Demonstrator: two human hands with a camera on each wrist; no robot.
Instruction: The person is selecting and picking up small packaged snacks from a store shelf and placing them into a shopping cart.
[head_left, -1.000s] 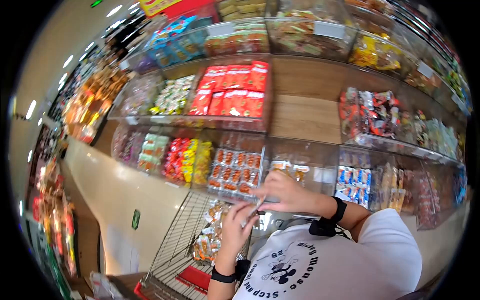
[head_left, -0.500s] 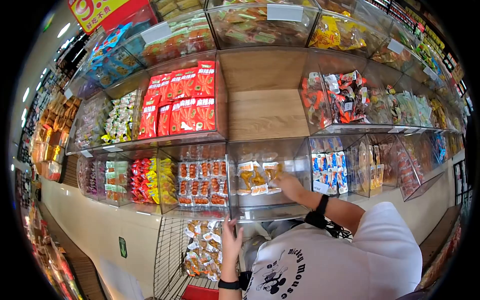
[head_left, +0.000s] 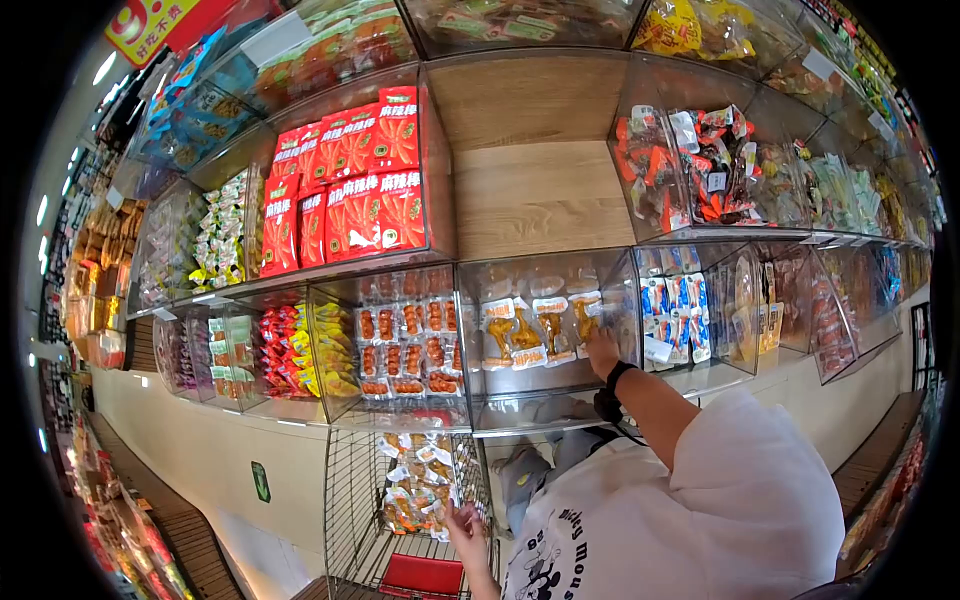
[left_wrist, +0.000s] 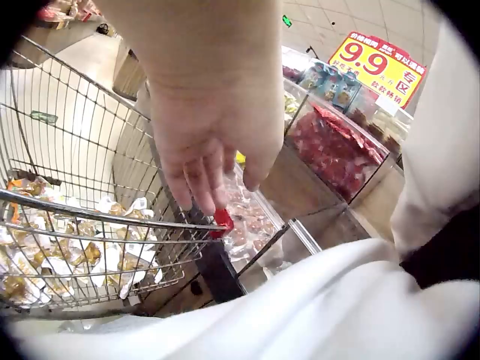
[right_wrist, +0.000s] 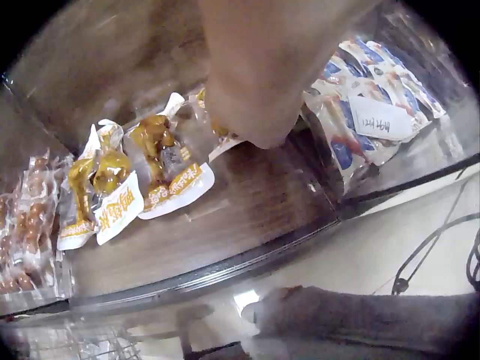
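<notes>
At the far left, a wire cart (head_left: 345, 490) is seen below the shelves, with one red panel (head_left: 423, 575) and a pile of clear-and-white packets (head_left: 425, 480) that overlap too much to be counted. Beside the pile, at its right, the left hand (head_left: 466, 535) is held over the cart's edge; its fingers are loosely extended and a little apart, and nothing is seen to be held by them.

Above the cart, small reddish-brown packs (head_left: 407, 345) are laid out in rows. In the next clear bin (head_left: 530, 412) to the right, drumstick-shaped packets (head_left: 550, 325) are lying on the floor of the bin, with their long axes running roughly from back to front. Four appear to be there, though the two at the left overlap and the count is not certain: two at the left, one in the middle, one at the right.

The rightmost packet is touched or nearly touched by the right hand (head_left: 603, 352), which is much nearer than the left; the other three lie to the left of its fingers. Those fingers are hidden by the hand itself, so whether anything is gripped cannot be told. Just beyond the partition, blue-and-white packs (head_left: 678, 310) are stacked, with one white tag (right_wrist: 379, 118) on them.
</notes>
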